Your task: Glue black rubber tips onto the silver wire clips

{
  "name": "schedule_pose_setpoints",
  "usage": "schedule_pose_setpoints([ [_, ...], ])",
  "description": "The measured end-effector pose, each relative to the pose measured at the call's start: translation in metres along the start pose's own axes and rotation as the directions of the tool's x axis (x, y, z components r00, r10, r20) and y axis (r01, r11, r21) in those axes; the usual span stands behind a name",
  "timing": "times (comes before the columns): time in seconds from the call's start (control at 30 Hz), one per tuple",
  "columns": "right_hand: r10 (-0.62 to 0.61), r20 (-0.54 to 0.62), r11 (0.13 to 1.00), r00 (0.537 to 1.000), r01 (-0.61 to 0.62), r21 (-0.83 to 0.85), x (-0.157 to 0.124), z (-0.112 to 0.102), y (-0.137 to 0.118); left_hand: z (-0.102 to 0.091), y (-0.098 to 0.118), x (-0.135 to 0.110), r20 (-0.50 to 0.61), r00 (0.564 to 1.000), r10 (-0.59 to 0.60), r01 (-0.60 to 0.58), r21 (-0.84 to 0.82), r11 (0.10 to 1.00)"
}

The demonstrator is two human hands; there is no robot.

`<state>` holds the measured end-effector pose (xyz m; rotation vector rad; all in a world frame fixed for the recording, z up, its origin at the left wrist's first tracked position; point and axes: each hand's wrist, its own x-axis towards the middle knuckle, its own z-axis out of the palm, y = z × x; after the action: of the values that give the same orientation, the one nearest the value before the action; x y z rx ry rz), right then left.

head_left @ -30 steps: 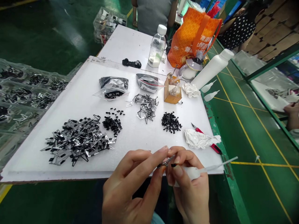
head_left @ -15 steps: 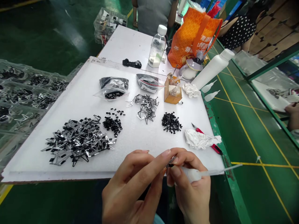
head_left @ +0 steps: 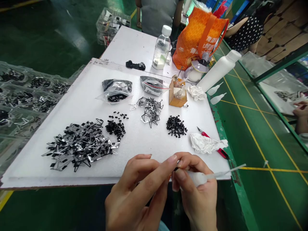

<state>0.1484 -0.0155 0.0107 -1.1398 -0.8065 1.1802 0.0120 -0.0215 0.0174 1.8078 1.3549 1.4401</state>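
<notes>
My left hand (head_left: 141,192) and my right hand (head_left: 198,200) meet over the table's front edge, fingertips together. Between them is a small metal-and-black piece (head_left: 177,163), mostly covered by the fingers. My left fingers are closed on it, and my right thumb and index finger pinch at it too. My right hand also grips a white dropper bottle (head_left: 200,178), its long thin nozzle pointing right. Past the hands lie a pile of small black pieces (head_left: 176,126) and a pile of thin metal clips (head_left: 151,110). A larger heap of silver-and-black clips (head_left: 79,144) lies at left.
A red utility knife (head_left: 223,153) lies partly under crumpled white tissue (head_left: 204,143) at right. Farther back are a wooden box (head_left: 177,100), plastic bags (head_left: 116,88), a clear bottle (head_left: 160,51) and an orange bag (head_left: 192,41). Clear bins (head_left: 45,107) flank the left; other people are nearby.
The dropper bottle's nozzle has tilted slightly upward and shifted left. My fingertips have closed in a little more, covering more of the small piece.
</notes>
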Motion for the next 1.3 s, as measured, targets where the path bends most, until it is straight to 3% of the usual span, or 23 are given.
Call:
schedule_pose_setpoints([
  [0.23, -0.035, 0.028, 0.999, 0.999, 0.035, -0.030, 0.003, -0.002, 0.000, 0.001, -0.001, 0.004, 0.013, 1.000, 0.009, -0.010, 0.044, 0.999],
  [0.47, 0.092, -0.096, 0.996, 0.991, -0.093, -0.004, -0.003, 0.008, -0.007, 0.000, -0.002, 0.004, 0.029, 0.999, 0.030, -0.032, 0.079, 0.996],
  [0.7, -0.101, 0.008, 0.994, 0.995, 0.102, -0.036, 0.001, 0.002, 0.006, 0.001, -0.003, 0.007, 0.019, 0.995, 0.095, -0.096, 0.114, 0.989],
  [0.8, -0.149, 0.024, 0.986, 0.989, 0.151, -0.066, 0.003, 0.002, 0.009, 0.001, -0.003, 0.008, 0.005, 0.998, 0.060, -0.060, 0.064, 0.996],
  [0.93, -0.108, 0.027, 0.992, 0.994, 0.109, -0.056, -0.001, 0.001, 0.011, 0.003, -0.002, 0.008, -0.020, 1.000, -0.004, 0.003, -0.023, 1.000],
  [1.03, -0.053, 0.039, 0.996, 0.998, 0.056, -0.068, 0.008, -0.005, 0.008, 0.004, 0.000, 0.009, -0.020, 0.988, -0.150, 0.145, -0.154, 0.977],
  [1.1, -0.085, 0.018, 0.987, 0.996, 0.087, -0.133, 0.030, -0.012, 0.002, 0.003, -0.001, 0.012, 0.049, 0.936, -0.348, 0.345, -0.323, 0.882],
  [1.13, -0.125, -0.010, 0.976, 0.992, 0.122, -0.179, 0.047, -0.016, -0.002, 0.002, -0.001, 0.014, 0.122, 0.883, -0.454, 0.459, -0.426, 0.779],
  [1.23, -0.289, -0.059, 0.911, 0.955, 0.256, -0.323, 0.117, -0.025, -0.017, -0.003, -0.005, 0.021, 0.422, 0.640, -0.642, 0.715, -0.633, 0.296],
  [1.3, -0.418, -0.031, 0.793, 0.908, 0.349, -0.500, 0.167, -0.027, -0.025, -0.008, -0.007, 0.025, 0.579, 0.481, -0.658, 0.763, -0.646, -0.011],
])
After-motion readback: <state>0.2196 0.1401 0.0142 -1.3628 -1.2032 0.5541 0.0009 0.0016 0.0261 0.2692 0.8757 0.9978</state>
